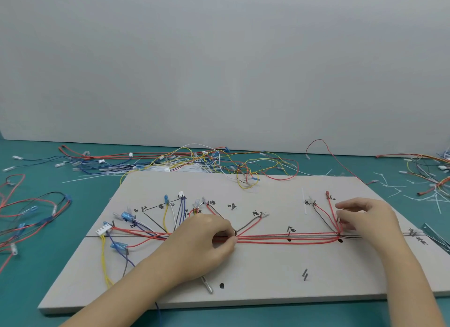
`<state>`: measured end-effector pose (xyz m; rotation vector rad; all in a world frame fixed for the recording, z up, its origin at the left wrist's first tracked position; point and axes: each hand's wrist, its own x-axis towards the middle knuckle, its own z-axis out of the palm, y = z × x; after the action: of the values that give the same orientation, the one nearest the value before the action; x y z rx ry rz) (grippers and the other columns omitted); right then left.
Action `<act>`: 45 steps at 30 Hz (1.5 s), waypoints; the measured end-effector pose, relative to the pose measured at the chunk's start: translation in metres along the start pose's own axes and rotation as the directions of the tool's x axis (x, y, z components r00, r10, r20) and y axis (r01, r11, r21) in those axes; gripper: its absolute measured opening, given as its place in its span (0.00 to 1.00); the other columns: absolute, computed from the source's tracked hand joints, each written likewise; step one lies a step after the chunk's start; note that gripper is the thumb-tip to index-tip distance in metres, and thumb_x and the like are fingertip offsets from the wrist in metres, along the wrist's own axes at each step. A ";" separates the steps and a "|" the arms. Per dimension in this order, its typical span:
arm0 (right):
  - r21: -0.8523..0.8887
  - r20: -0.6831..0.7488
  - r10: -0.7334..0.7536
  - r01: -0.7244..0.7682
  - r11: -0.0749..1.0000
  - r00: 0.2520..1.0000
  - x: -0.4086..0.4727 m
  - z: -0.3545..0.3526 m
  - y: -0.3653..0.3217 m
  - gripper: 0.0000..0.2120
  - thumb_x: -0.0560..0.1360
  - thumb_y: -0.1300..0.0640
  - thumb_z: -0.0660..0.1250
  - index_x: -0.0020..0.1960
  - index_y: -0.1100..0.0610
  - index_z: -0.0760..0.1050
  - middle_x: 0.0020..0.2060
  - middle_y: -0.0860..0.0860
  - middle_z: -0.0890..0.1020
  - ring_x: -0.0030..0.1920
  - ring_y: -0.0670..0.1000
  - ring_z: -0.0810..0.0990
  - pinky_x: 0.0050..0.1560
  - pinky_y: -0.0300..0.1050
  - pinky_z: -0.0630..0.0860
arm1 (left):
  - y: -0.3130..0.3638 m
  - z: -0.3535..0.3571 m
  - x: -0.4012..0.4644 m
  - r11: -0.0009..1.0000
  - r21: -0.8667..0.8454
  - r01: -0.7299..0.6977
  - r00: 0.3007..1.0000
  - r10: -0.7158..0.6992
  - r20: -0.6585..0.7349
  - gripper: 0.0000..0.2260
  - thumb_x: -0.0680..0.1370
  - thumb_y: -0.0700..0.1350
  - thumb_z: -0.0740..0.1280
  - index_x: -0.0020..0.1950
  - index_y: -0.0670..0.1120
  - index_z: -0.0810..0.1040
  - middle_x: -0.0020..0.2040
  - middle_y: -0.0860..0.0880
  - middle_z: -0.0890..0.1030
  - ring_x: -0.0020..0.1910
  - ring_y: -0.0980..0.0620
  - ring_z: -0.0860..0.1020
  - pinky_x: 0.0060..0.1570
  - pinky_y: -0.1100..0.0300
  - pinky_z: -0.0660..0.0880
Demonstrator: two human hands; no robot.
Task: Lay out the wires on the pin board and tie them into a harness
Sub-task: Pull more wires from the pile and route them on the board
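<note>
While the run of thin red and grey insulated wires point(287, 237) is kept taut along the flat pale grey pin board point(255, 273), it is pinched at mid-board by the curled fingers of the left hand point(207, 241), apparently to steady the bundle. Red strands at the right-hand branch are pinched by the right hand point(365, 217), probably for routing round a pin.

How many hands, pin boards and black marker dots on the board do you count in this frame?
2 hands: left hand and right hand, each pinching red wires
1 pin board
3 black dots
Total: 6
</note>
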<state>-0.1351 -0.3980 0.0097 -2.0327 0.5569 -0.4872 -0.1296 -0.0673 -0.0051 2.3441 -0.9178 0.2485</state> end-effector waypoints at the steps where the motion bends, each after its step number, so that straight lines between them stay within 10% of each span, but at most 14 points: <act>1: 0.004 0.002 0.007 -0.007 1.000 1.000 0.000 0.000 0.000 0.11 0.69 0.71 0.68 0.40 0.57 0.83 0.36 0.56 0.83 0.30 0.54 0.82 0.42 0.45 0.78 | 0.000 0.000 0.000 1.000 0.004 -0.001 1.000 0.001 -0.002 0.12 0.75 0.54 0.60 0.44 0.51 0.81 0.36 0.63 0.75 0.39 0.67 0.73 0.42 0.75 0.65; 32: -0.210 0.025 0.046 -0.040 0.977 0.999 0.006 0.010 0.000 0.15 0.68 0.72 0.64 0.37 0.54 0.82 0.35 0.53 0.82 0.37 0.55 0.79 0.35 0.41 0.70 | -0.003 -0.002 0.000 1.000 -0.011 0.020 1.000 -0.020 -0.006 0.09 0.76 0.51 0.63 0.44 0.49 0.82 0.38 0.59 0.79 0.39 0.64 0.75 0.42 0.74 0.67; 38: -0.235 0.016 0.060 -0.054 0.970 0.998 0.006 0.011 0.000 0.15 0.69 0.71 0.66 0.37 0.52 0.82 0.36 0.50 0.81 0.37 0.49 0.78 0.34 0.39 0.68 | -0.009 -0.028 0.007 0.939 -0.244 0.242 0.967 -0.212 0.141 0.06 0.75 0.44 0.67 0.43 0.52 0.84 0.42 0.60 0.83 0.43 0.62 0.80 0.43 0.70 0.75; 45: -0.188 0.017 0.048 -0.043 0.981 0.999 0.003 0.010 -0.001 0.15 0.70 0.72 0.66 0.38 0.54 0.83 0.36 0.51 0.82 0.35 0.49 0.77 0.33 0.39 0.67 | -0.083 -0.132 -0.009 0.851 0.070 0.521 0.811 -0.519 0.271 0.10 0.70 0.43 0.70 0.37 0.59 0.85 0.38 0.57 0.85 0.39 0.60 0.82 0.46 0.58 0.78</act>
<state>-0.1268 -0.3929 0.0060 -2.1964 0.6557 -0.3970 -0.0753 0.0648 0.0583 2.5573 -0.3528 -0.3226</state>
